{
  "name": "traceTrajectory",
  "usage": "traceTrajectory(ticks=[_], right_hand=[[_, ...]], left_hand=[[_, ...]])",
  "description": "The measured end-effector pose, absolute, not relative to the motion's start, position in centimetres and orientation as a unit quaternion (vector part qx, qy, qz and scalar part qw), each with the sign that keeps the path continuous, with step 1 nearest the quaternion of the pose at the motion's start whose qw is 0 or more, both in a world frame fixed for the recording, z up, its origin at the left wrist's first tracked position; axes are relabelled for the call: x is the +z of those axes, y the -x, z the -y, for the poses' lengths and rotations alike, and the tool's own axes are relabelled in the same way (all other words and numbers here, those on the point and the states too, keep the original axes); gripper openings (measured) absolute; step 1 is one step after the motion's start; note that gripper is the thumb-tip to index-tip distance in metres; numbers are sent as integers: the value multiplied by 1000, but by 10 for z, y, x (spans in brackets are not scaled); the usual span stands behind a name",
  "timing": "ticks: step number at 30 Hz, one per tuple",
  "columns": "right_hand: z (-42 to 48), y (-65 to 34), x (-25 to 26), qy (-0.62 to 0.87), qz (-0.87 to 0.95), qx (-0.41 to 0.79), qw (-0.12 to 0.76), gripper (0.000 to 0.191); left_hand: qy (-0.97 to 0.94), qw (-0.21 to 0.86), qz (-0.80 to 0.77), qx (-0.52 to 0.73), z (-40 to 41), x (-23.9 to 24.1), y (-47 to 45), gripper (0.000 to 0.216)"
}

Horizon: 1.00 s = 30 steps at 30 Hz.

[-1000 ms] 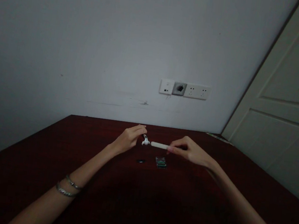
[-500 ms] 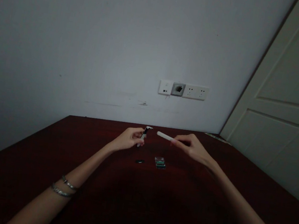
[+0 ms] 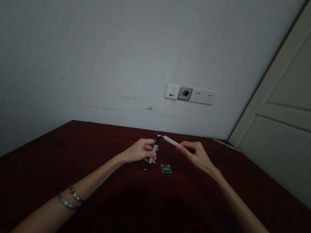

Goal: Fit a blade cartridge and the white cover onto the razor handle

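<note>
My left hand is closed round a slim dark-and-silver piece, held nearly upright above the dark red table. My right hand pinches a thin white stick that points left, and its tip meets the top of the upright piece. Below the hands lie a small black part and a small green circuit board on the table.
A row of wall sockets sits on the grey wall behind the table. A pale panelled door stands at the right. Two bangles ring my left forearm. A thin light strip lies at the table's far right edge.
My left hand has turned the dark-and-silver piece upright and moved right. The white stick's tip, apart from it half a second ago, now touches its top.
</note>
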State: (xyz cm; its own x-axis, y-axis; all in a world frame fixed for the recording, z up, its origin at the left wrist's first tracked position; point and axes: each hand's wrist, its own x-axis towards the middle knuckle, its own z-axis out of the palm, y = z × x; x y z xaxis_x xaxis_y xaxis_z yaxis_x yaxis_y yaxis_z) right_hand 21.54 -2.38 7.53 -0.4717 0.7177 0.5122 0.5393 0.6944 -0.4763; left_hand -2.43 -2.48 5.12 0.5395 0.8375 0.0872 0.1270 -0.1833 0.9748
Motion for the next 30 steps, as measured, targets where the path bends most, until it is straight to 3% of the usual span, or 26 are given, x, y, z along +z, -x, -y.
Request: traceTrajectory(ticks=[11, 15, 20, 30], right_hand=[[19, -217, 69, 371, 808, 189, 417, 36], [27, -198, 63, 348, 718, 361, 483, 34], [46, -168, 48, 288, 620, 540, 492, 29], [72, -153, 41, 300, 567, 567, 517, 31]], left_hand=[[-693, 527, -333, 361, 27, 57, 26, 22], [-682, 512, -348, 389, 24, 53, 23, 17], [-688, 495, -340, 407, 21, 49, 20, 16], [-702, 488, -321, 407, 22, 41, 15, 16]])
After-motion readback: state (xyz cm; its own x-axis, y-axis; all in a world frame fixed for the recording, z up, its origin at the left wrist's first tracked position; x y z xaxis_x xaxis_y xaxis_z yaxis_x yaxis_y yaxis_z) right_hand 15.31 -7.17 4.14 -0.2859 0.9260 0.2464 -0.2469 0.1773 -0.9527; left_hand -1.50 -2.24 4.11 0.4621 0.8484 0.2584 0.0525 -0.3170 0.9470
